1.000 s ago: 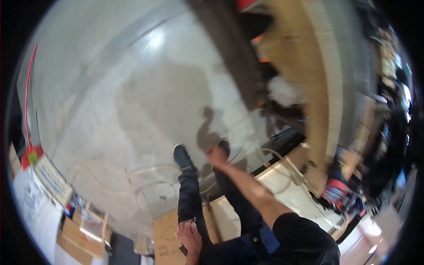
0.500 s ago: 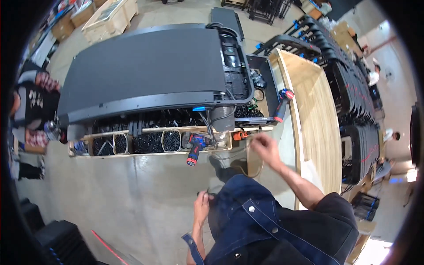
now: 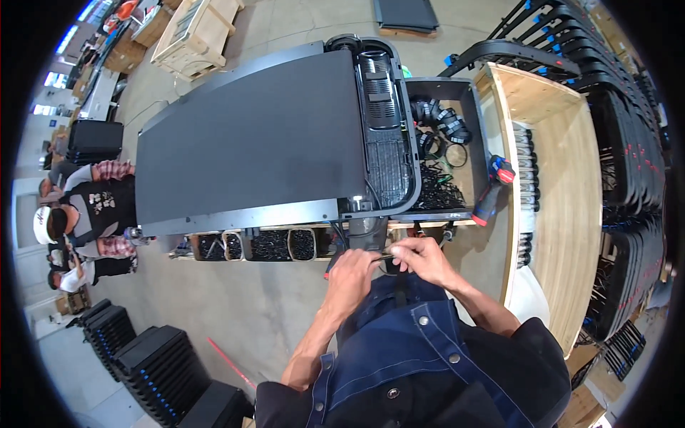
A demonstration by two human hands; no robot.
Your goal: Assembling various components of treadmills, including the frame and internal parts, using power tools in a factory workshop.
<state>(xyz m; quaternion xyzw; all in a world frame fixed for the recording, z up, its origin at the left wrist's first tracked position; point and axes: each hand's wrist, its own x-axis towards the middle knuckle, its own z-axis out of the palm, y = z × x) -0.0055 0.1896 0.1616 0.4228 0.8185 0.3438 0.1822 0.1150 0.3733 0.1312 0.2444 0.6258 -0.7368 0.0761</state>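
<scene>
Both hands meet in front of my apron, near the front right end of a treadmill (image 3: 250,135). My left hand (image 3: 352,277) is closed in a pinch, its back upward. Beside it my right hand (image 3: 422,261) pinches with thumb and forefinger. Something thin runs between the fingertips, too small to name. Dark cables hang by a grey post (image 3: 366,235) just beyond the hands. At the treadmill's right end the open motor bay (image 3: 389,153) shows black ribbed parts.
A grey bin (image 3: 471,114) holds black coils and cable pieces. A red and black cordless driver (image 3: 492,191) hangs at its right side, by a wooden crate (image 3: 556,214). Small-parts bins (image 3: 271,246) line the treadmill's near side. A co-worker (image 3: 93,207) stands left; stacked black parts (image 3: 160,364) stand lower left.
My left hand has risen from beside my hip, and my right hand has come down to meet it. The view has shifted, showing more of the grey bin.
</scene>
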